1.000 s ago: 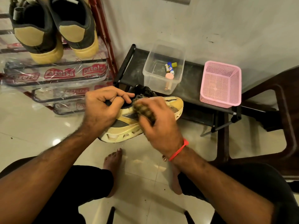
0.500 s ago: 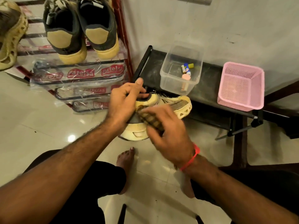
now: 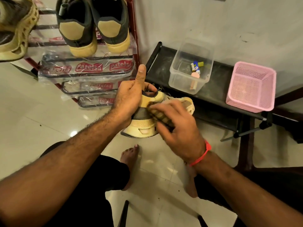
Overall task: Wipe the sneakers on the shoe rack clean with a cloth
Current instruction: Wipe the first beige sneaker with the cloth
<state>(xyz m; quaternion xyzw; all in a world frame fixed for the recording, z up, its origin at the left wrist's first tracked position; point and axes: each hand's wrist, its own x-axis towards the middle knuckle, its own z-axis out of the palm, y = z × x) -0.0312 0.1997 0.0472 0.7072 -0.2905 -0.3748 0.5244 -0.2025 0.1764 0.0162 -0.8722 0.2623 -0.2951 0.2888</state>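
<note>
A tan and dark grey sneaker [image 3: 144,126] is held in the air above the floor in front of me. My left hand [image 3: 131,97] grips it at the heel collar, fingers hooked inside the opening and the thumb sticking up. My right hand [image 3: 178,126] presses a folded checked cloth [image 3: 161,115] against the sneaker's side; the hand is blurred. On the red shoe rack [image 3: 133,35] at the upper left stands a pair of tan and grey sneakers [image 3: 93,30], heels toward me. Its matching sneaker [image 3: 14,33] sits at the far left edge.
A low black bench [image 3: 218,95] against the wall carries a clear plastic box [image 3: 191,68] with small items and a pink mesh basket [image 3: 250,86]. Lower rack shelves are wrapped in printed plastic [image 3: 88,69]. My bare feet rest on the glossy tiled floor [image 3: 32,112].
The view has shifted left and down. My left thumb has lifted off the sneaker and points up. My right hand has slid the cloth back along the sneaker's side toward the heel.
</note>
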